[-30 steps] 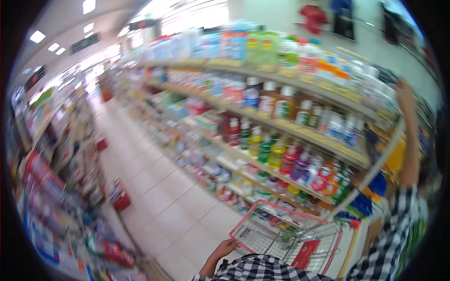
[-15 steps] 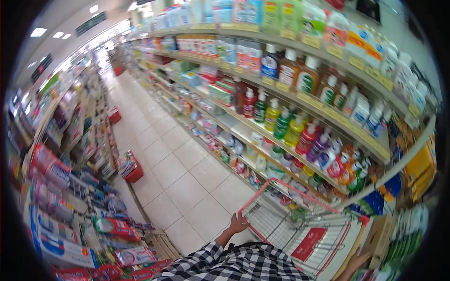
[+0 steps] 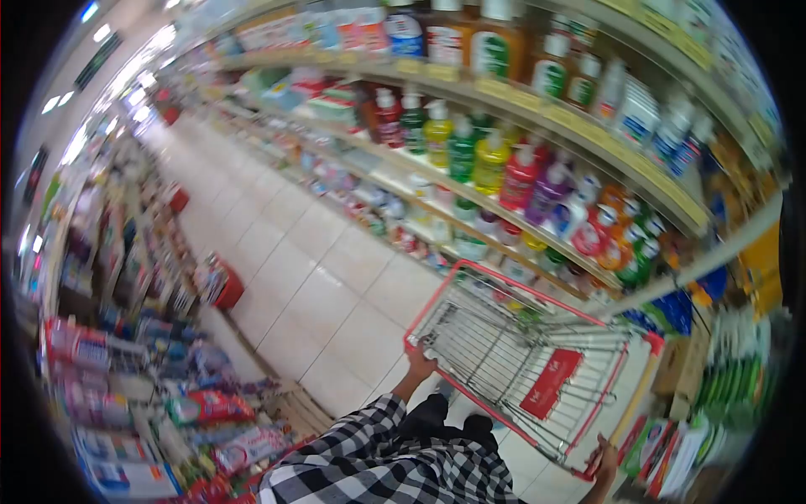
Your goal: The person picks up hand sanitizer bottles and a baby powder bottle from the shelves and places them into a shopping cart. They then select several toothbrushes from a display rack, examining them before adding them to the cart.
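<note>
- Shopping cart [image 3: 483, 351]: bare metal wire basket, open mesh, top edged by a red rim [image 3: 529, 291].
- Red panel [image 3: 550, 384] on the wire, pale lettering, too blurred to read.
- Upright, open top facing up; slanted across the view.
- Stands on pale tiled floor [image 3: 336, 311], far side close by the lower stocked shelving [image 3: 579, 124]; whether touching, cannot tell.
- Wheels hidden.
</note>
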Tool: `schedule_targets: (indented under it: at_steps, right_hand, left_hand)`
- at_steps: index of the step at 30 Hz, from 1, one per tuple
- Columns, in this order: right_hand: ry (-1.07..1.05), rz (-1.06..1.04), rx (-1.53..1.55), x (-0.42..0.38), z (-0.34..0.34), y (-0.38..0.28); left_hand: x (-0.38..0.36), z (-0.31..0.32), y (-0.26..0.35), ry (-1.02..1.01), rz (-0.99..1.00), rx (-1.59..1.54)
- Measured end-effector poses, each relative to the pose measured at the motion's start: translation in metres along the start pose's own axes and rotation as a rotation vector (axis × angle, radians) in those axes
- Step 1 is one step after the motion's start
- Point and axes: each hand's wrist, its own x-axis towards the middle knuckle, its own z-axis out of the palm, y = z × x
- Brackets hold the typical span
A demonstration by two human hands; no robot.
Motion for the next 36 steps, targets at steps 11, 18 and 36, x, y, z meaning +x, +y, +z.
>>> schedule_targets:
  at_steps: [11, 18, 36]
  right_hand:
    - [-0.405, 0.201, -0.089, -0.015, 0.001, -0.019]
    - [-0.600, 0.183, 0.000, -0.001, 0.016, 0.005]
    - [-0.839, -0.099, -0.767, -0.114, 0.152, 0.006]
  left_hand:
    - [-0.065, -0.037, -0.016, 0.280, 0.028, 0.226]
    - [-0.129, -0.042, -0.053, 0.589, -0.041, -0.006]
    - [-0.236, -0.004, 0.042, 0.958, -0.372, -0.103]
